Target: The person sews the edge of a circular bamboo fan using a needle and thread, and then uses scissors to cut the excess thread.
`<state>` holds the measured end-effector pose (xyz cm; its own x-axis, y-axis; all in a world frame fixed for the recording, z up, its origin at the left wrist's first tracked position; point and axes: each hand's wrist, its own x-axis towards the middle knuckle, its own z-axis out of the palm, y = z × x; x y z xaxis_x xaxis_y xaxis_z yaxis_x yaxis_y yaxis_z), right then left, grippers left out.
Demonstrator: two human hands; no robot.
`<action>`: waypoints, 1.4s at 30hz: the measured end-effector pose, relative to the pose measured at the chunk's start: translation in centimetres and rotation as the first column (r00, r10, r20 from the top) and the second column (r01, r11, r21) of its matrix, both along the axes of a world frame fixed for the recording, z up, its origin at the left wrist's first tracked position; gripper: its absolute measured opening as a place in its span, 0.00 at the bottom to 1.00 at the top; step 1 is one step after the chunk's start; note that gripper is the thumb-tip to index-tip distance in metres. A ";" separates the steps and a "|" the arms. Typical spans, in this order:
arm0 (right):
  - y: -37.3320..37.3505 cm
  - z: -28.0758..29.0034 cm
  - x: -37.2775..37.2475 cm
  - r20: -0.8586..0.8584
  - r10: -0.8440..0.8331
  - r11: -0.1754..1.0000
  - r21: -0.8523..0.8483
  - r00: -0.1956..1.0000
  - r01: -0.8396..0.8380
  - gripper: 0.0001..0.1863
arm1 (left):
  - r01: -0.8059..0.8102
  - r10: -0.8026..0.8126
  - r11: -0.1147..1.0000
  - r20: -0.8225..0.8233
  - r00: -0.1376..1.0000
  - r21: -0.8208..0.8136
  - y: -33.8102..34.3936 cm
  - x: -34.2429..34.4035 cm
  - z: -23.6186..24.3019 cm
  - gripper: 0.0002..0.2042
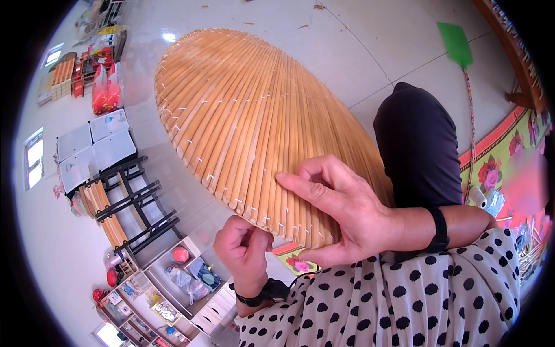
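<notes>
A large rounded piece of slender tan bamboo strips (248, 110) fans out in front of me, with short white thread stitches along its rim and across its middle. My right hand (347, 211) lies over its near end, fingers bent against the strips and thumb at the near edge, gripping it. Just left of there, my left hand (243, 248) is closed in a pinch at the stitched rim. What sits between its fingertips is too small to tell. Both wrists wear black bands.
A green fly swatter (457, 49) lies to the right, by my dark-clothed knee (419, 144) and a flowered mat (494, 168). On the left stand folded black-legged furniture (133, 202), a shelf unit (144, 312) of small goods and red packages (107, 89). Scraps dot the tiled floor.
</notes>
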<state>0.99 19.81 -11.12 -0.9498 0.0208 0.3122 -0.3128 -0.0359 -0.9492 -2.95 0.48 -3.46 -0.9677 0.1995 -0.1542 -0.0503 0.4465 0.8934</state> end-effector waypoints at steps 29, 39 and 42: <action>0.0 0.1 0.1 -0.024 0.010 1.000 -0.015 1.000 -0.010 0.46 | 0.017 -0.020 0.999 -0.095 0.995 -0.038 3.1 -0.4 1.1 0.07; 1.3 0.2 0.1 -0.013 0.023 0.997 0.071 1.000 -0.022 0.45 | 0.078 -0.078 0.997 -0.013 0.997 -0.027 3.3 -1.5 0.2 0.10; 1.7 0.8 0.0 -0.008 0.021 0.992 0.128 1.000 -0.020 0.44 | 0.127 -0.127 0.991 0.010 0.992 -0.051 3.0 -1.9 0.1 0.11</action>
<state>0.99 21.48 -10.30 -0.9467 -0.0393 0.3196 -0.3218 0.0793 -0.9435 -4.86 3.50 -3.38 -0.9339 0.3126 -0.1736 0.0041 0.4947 0.8690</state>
